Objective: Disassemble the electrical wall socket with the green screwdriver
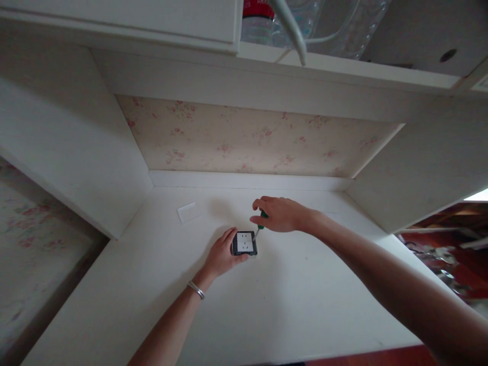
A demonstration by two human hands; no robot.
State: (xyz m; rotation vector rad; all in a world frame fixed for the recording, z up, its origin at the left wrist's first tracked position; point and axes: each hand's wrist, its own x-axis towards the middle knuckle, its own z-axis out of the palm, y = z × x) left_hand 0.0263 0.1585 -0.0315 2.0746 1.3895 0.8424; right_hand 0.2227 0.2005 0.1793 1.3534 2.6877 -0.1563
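Note:
A wall socket (244, 242) with a white face and a dark frame lies face up on the white desktop. My left hand (223, 254) grips it from the left, thumb along the near edge and fingers at the far left corner. In my right hand (282, 213) is a screwdriver (261, 221) with a green handle, tilted, its tip at the right side of the socket's frame. Whether the tip sits in a screw is too small to tell. A white square cover plate (188, 212) lies on the desktop, beyond and left of my left hand.
The white desktop (305, 295) runs back to floral wallpaper (251, 137), between side panels. Overhead, a shelf (343, 71) holds plastic bottles (257, 28), and a white cable (292, 28) hangs over its edge. Shiny objects (446, 277) lie beyond the right edge.

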